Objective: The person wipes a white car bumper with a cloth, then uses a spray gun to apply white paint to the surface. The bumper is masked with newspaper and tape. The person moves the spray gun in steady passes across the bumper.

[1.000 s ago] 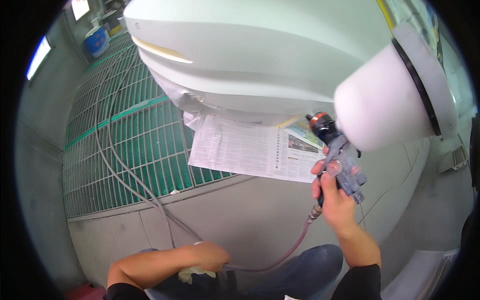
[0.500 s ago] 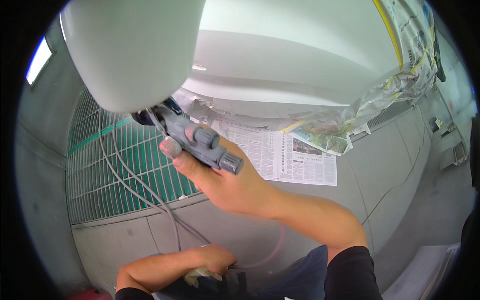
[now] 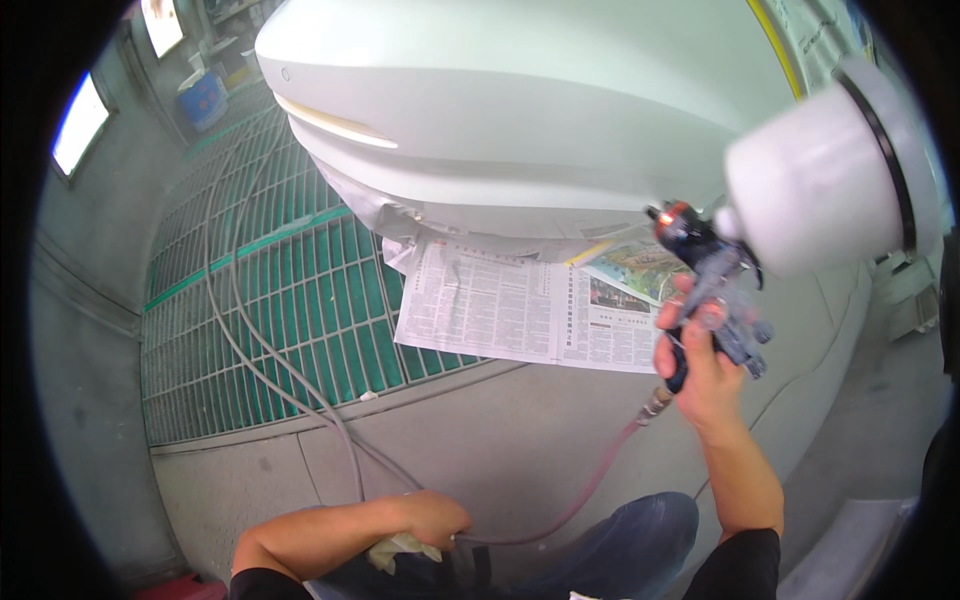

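White newsprint first: a broad printed newspaper point(image 3: 480, 310) spreads from under the lower edge of your glossy white curved vehicle panel point(image 3: 500, 100), w/ dense columns of small dark characters, a bold vertical headline nr the fold & a dark photo at R. Just beside it, a colour-printed paper sheet point(image 3: 640, 268) sits under a strip of yellow tape. Up top R, your crinkled whitish masking sheet point(image 3: 825, 35) has dark printing too, cut off by the frame; more yellow tape runs along the panel edge. Far L, a blue bucket point(image 3: 203, 98) carries lighter marks, too small & blurred to read.

Hands: your right hand point(image 3: 705, 370) is closed round the handle of a grey-and-black spray gun w/ an orange-red ring point(image 3: 720, 280), thumb up nr the rear knob; can't tell if the trigger's pulled. Gun's at R, nozzle twd the panel's lower R part, its big white cup w/ black band point(image 3: 815, 180) tilted over to the R. Gap to panel: can't judge.

A pinkish-red hose point(image 3: 600, 480) joins the handle base & runs down-L to your left hand point(image 3: 437, 522), curled in a fist around it over your knees. Off-white cloth point(image 3: 400, 550) pokes out below that fist; can't tell if it's gripped too.
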A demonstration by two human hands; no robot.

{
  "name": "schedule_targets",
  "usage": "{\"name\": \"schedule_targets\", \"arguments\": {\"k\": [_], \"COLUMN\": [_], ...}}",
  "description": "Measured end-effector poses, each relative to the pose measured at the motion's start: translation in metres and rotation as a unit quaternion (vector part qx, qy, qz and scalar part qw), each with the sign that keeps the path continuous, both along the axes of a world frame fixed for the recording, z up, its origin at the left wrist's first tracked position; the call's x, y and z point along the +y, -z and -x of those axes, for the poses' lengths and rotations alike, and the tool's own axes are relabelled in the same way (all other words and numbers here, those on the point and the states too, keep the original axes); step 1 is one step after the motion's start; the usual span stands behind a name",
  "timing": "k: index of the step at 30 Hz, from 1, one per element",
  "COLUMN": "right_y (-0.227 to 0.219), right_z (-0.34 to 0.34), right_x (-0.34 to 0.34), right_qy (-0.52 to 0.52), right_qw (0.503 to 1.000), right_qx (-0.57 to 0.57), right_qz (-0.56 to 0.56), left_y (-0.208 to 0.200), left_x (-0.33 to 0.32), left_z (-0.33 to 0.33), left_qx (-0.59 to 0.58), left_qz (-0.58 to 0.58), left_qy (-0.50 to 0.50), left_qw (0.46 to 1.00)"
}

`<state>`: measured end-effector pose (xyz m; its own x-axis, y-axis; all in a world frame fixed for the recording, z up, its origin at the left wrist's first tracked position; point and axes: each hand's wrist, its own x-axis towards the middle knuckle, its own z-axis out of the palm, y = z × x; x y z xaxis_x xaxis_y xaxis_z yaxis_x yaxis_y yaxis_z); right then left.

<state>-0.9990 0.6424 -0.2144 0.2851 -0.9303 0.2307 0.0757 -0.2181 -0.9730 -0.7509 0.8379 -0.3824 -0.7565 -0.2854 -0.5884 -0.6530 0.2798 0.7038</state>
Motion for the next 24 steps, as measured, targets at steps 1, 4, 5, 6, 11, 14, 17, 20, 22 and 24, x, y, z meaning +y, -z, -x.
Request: {"name": "schedule_targets", "arguments": {"k": [1, 4, 5, 6, 11, 14, 17, 20, 22, 24], "right_y": [0.004, 0.014, 0.018, 0.021, 0.033, 0.036, 0.04, 0.044, 0.046, 0.045], "right_z": [0.014, 0.058, 0.072, 0.086, 0.156, 0.193, 0.226, 0.259, 0.279, 0.29], "right_x": [-0.004, -0.018, -0.023, -0.029, -0.07, -0.092, -0.113, -0.135, -0.153, -0.166], "right_qy": [0.014, 0.077, 0.09, 0.104, 0.149, 0.185, 0.236, 0.29, 0.332, 0.388], "right_qw": [1.0, 0.997, 0.996, 0.994, 0.989, 0.983, 0.972, 0.957, 0.943, 0.918], "right_qx": [-0.015, -0.016, -0.013, -0.011, 0.0, 0.007, 0.007, 0.014, 0.031, 0.075], "right_qz": [0.003, 0.008, 0.01, 0.013, 0.013, 0.005, 0.002, -0.002, 0.01, 0.033], "left_y": [-0.001, 0.004, 0.006, 0.003, -0.02, -0.036, -0.058, -0.079, -0.086, -0.095], "left_x": [0.0, -0.002, -0.003, -0.004, -0.017, -0.029, -0.043, -0.049, -0.049, -0.048], "left_z": [0.001, 0.009, 0.011, 0.014, 0.027, 0.037, 0.043, 0.048, 0.046, 0.041], "left_qx": [0.0, -0.007, -0.01, -0.012, -0.042, -0.074, -0.082, -0.061, -0.049, -0.046], "left_qz": [0.002, 0.008, 0.01, 0.012, 0.057, 0.116, 0.16, 0.241, 0.278, 0.299], "left_qy": [-0.009, -0.005, 0.001, -0.009, -0.065, -0.083, -0.107, -0.128, -0.143, -0.17], "left_qw": [1.0, 1.0, 1.0, 1.0, 0.995, 0.987, 0.978, 0.96, 0.948, 0.938]}}
